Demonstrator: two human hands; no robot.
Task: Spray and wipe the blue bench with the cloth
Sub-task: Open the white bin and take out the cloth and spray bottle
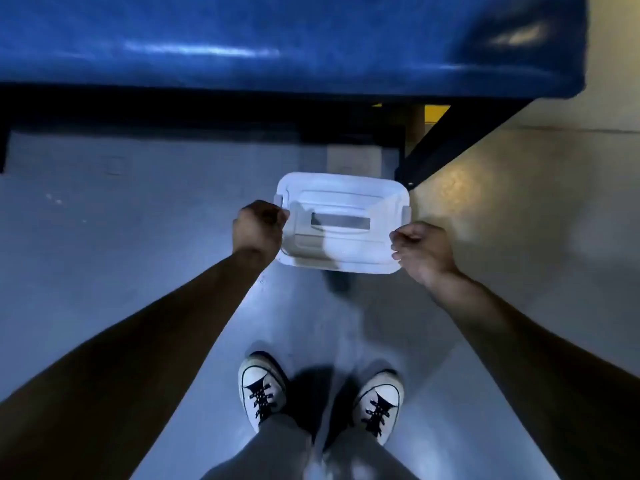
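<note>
The blue padded bench (277, 46) fills the top of the head view, its black frame below the seat edge. Below it, over the floor, is a white plastic box with a lid (343, 223). My left hand (259, 226) is closed on the latch at the box's left end. My right hand (422, 251) is closed at the box's right end, touching its corner. No cloth or spray bottle is in sight.
A black bench leg (450, 143) slants down just right of the box. The floor (138, 237) is grey and glossy. My two white sneakers (263, 389) stand near the bottom edge, behind the box.
</note>
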